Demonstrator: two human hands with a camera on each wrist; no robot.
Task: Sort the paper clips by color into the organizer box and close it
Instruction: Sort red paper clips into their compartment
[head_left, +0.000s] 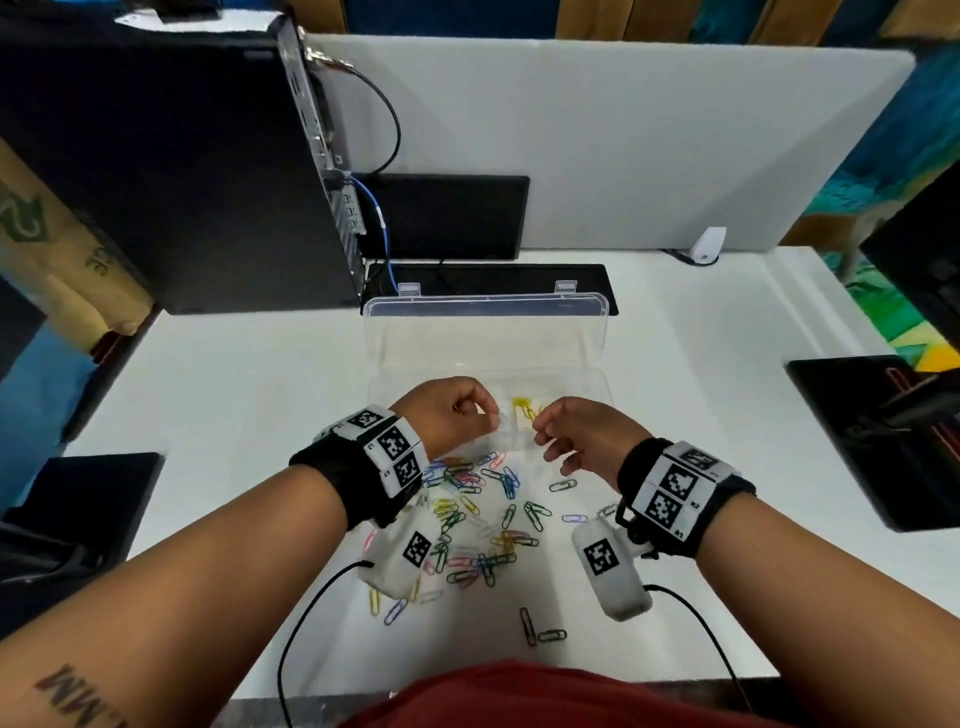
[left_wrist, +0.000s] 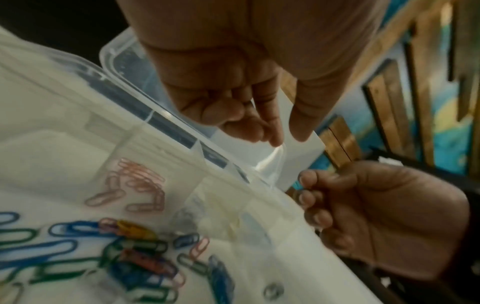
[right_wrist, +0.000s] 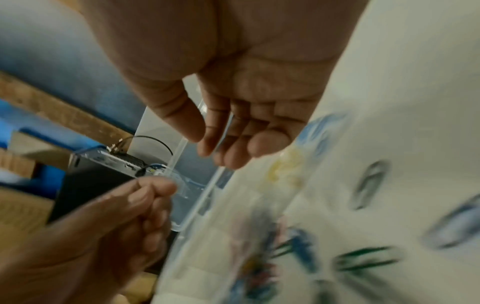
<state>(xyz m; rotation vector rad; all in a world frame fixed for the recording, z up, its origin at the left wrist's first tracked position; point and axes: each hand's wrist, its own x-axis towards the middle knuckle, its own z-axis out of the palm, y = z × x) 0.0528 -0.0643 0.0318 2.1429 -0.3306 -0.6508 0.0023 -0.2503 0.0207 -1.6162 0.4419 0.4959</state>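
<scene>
The clear organizer box (head_left: 488, 358) sits open on the white table (head_left: 701, 364), its lid (head_left: 485, 304) standing up at the far side, with a few yellow clips (head_left: 523, 408) in one compartment near the front wall. Both hands meet over that front edge. The left hand (head_left: 449, 413) has its fingers curled, thumb and forefinger pinched on the end of a small clear plastic piece (head_left: 511, 441) that lies across the gap between the hands; whether it is a divider or a wrapper cannot be told. The right hand (head_left: 584, 436) faces it from the other side, fingertips bent in toward the same piece, and in the left wrist view its fingers (left_wrist: 315, 197) curl close beside the box rim, apparently nipping the other end, though the contact itself is blurred. The heap of loose paper clips (head_left: 478, 519), blue, green, pink, yellow and white mixed, lies on the table just nearer the person than the hands, under and between the wrists, apart from the box. Two stray clips (head_left: 540, 629) lie nearest the table's front edge. In the left wrist view pink clips (left_wrist: 135, 185) show through the box's clear wall.
</scene>
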